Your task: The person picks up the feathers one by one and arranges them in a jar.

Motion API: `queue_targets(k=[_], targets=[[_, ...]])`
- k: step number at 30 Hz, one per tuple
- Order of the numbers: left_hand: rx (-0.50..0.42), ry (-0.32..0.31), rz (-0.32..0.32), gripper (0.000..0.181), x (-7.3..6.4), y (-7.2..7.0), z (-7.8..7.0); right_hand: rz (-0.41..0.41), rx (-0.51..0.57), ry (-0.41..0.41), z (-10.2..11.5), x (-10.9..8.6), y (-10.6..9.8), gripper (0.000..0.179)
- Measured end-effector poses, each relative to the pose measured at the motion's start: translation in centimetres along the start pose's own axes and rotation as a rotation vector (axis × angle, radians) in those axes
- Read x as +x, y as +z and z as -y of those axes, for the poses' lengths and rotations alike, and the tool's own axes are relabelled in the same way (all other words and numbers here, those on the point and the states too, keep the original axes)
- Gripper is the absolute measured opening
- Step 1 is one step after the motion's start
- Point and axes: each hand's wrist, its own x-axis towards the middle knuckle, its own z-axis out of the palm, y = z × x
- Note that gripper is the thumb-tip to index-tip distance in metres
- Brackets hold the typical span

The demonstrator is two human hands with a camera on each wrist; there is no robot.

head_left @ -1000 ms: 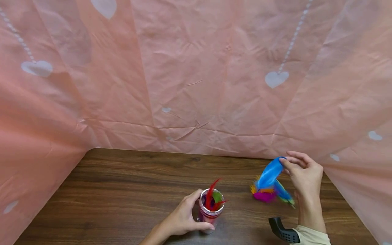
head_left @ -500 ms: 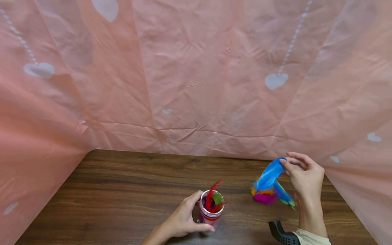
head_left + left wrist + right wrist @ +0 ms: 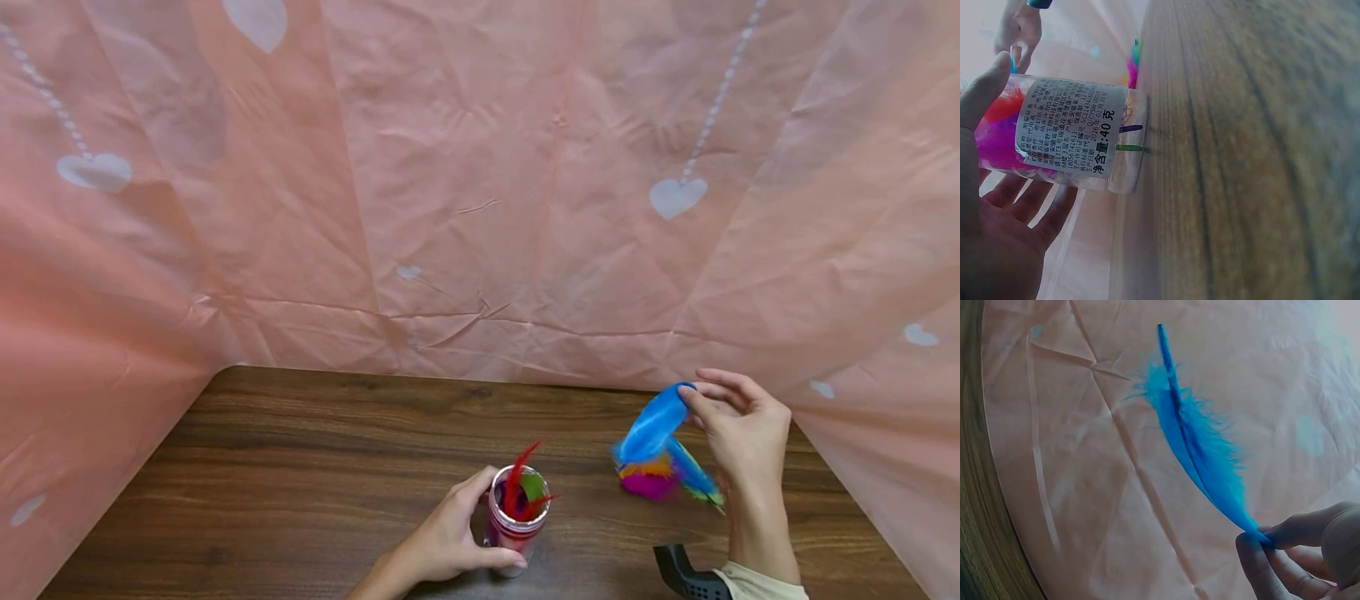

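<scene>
My left hand [image 3: 447, 536] grips a clear jar [image 3: 1099, 181] with a white printed label; fingers and thumb lie round its side. The jar stands upright on the table, its mouth uncovered. Red feathers [image 3: 514, 487] poke out of its mouth, with a green one [image 3: 532, 485] beside them and purple below. At the right, my right hand [image 3: 750, 433] pinches a blue feather [image 3: 654, 427] by one tip between thumb and finger; its bare quill [image 3: 1166, 356] points away from the hand. Beneath it lie a magenta feather [image 3: 651, 487], some orange fluff and a blue-green feather [image 3: 693, 471].
The brown wood-grain table [image 3: 315, 475] carries all of this. A pink sheet [image 3: 465, 208] with pale hearts hangs round the back and sides. A black bracket [image 3: 686, 575] sits at the right sleeve [image 3: 757, 583].
The right hand has shifted slightly left, and the blue feather's lower end has swung left with it. The left hand and the jar look unchanged.
</scene>
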Motion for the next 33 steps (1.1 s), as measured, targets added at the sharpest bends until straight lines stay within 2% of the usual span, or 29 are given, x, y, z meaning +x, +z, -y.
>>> queue_targets(k=[4,9,15,20,33], targets=[[0.029,0.043,-0.009,0.066,0.0,0.1,0.2,0.01,0.005,-0.011,0.2,-0.2,0.3,0.025],[0.0,-0.001,-0.005,0.066,0.0,0.0,0.2,0.009,0.019,-0.02,0.5,-0.4,0.5,0.026],[0.024,0.019,-0.011,0.067,0.0,0.1,0.1,0.025,0.01,-0.019,0.8,-0.7,0.7,0.026],[-0.022,-0.043,-0.002,0.067,-0.1,0.1,-0.1,0.043,0.011,-0.026,0.8,-1.0,0.9,0.026],[-0.028,-0.061,0.006,0.067,0.0,-0.1,-0.4,0.106,0.042,-0.054,1.5,-2.3,2.1,0.022]])
